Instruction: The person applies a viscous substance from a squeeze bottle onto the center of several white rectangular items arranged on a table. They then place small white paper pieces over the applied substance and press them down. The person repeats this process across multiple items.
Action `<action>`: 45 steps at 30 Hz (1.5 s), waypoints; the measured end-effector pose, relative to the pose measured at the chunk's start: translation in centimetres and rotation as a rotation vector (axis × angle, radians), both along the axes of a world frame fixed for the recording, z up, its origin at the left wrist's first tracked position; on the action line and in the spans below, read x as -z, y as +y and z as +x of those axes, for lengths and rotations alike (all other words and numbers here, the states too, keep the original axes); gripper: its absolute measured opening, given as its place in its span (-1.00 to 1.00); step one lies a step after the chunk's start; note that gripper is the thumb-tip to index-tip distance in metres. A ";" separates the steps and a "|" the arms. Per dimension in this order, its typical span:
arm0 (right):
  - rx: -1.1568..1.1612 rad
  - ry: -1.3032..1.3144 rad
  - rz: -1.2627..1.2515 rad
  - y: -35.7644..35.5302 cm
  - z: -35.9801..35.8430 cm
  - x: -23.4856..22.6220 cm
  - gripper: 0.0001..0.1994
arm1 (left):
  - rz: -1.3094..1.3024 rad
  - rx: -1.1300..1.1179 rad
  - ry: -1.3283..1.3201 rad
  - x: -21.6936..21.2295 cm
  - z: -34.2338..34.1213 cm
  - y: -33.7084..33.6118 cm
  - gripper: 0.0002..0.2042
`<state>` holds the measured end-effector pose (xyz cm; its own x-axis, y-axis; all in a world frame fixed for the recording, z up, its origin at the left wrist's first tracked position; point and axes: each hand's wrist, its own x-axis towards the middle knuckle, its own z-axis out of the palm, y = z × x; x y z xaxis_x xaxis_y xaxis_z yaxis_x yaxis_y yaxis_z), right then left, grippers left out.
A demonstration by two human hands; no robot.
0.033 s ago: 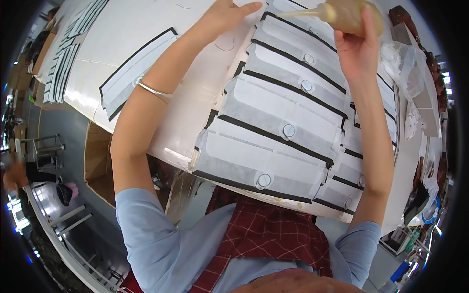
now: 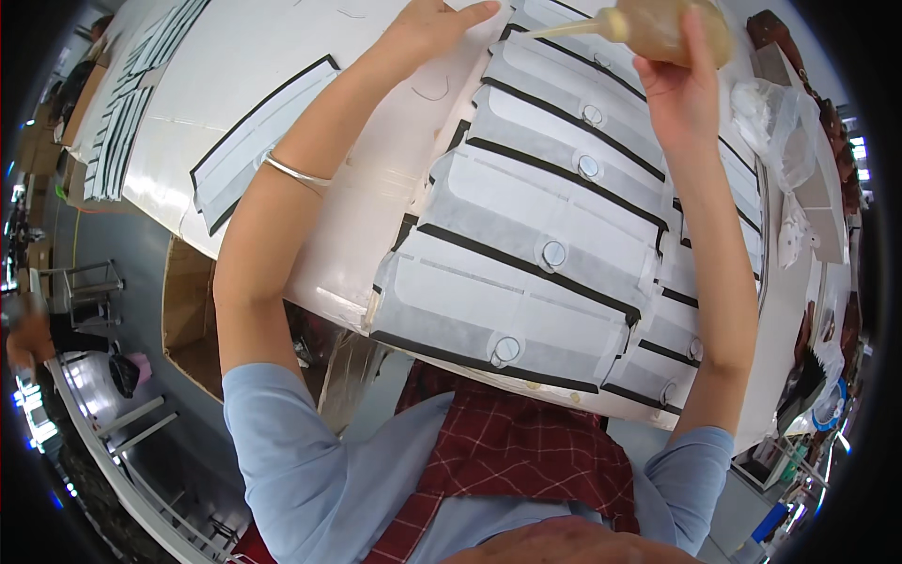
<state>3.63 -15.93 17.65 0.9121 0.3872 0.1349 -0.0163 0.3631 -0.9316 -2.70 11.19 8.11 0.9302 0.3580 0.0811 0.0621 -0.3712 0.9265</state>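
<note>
My right hand (image 2: 681, 99) grips a squeeze bottle (image 2: 658, 33) with yellowish-brown contents, tipped so its long thin nozzle points left. The nozzle's tip is at the upper left corner of a pale grey-white panel (image 2: 554, 70) with black edging; whether it touches cannot be told. My left hand (image 2: 427, 28) is at the top edge of the view, left of that corner, one finger stretched toward it; some of its fingers are cut off. Similar panels overlap in a column toward me, the nearest panel (image 2: 470, 305) bearing a round silvery disc (image 2: 506, 351).
A single panel (image 2: 225, 169) lies left on the white table (image 2: 348, 244), partly behind my left arm. Stacked strips (image 2: 117, 141) sit at the far left. Clear plastic bags (image 2: 780, 132) are at the right. An open cardboard box (image 2: 193, 320) stands below the left edge.
My right hand and the bottle have shifted slightly to the left, the nozzle tip with them. My left hand has barely moved.
</note>
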 end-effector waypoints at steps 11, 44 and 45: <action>0.115 -0.180 -0.232 3.4 -0.4 2.6 -0.53 | 0.212 0.094 0.094 -1.0 1.4 -1.3 0.00; -0.210 0.149 0.365 0.0 -0.4 -4.5 -0.53 | 0.060 0.095 0.155 -1.3 2.0 -1.7 -0.06; -0.184 0.095 0.422 0.1 0.0 -5.3 -0.52 | -0.063 0.058 0.139 -0.9 2.5 -1.4 -0.08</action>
